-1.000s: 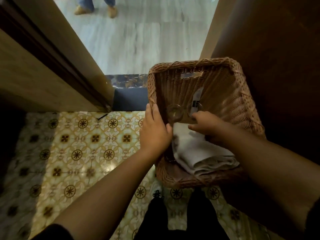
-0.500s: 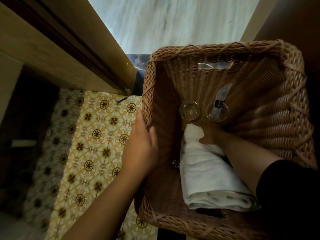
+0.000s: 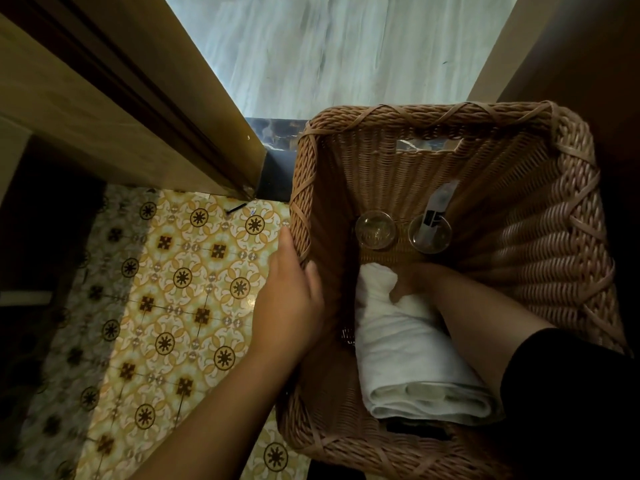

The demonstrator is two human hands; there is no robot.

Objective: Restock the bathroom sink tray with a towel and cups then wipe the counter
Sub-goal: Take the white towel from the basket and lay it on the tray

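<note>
A deep brown wicker basket (image 3: 561, 258) fills the right half of the view. Inside it lies a folded white towel (image 3: 408, 355). Beyond the towel stand two clear glass cups, one (image 3: 375, 229) empty, the other (image 3: 429, 233) with a wrapped sachet leaning in it. My left hand (image 3: 294, 296) grips the basket's left rim, thumb inside. My right hand (image 3: 415, 278) reaches down into the basket and its fingers are closed on the far end of the towel.
Yellow patterned floor tiles (image 3: 180, 306) lie to the left of the basket. A wooden door edge and frame (image 3: 145, 109) run diagonally at upper left. A dark threshold (image 3: 277, 161) leads to a pale grey floor (image 3: 346, 53) beyond.
The view has dropped closer over the basket. My right hand went deeper inside, from the towel's top to its far end near the cups. My left hand stayed on the left rim.
</note>
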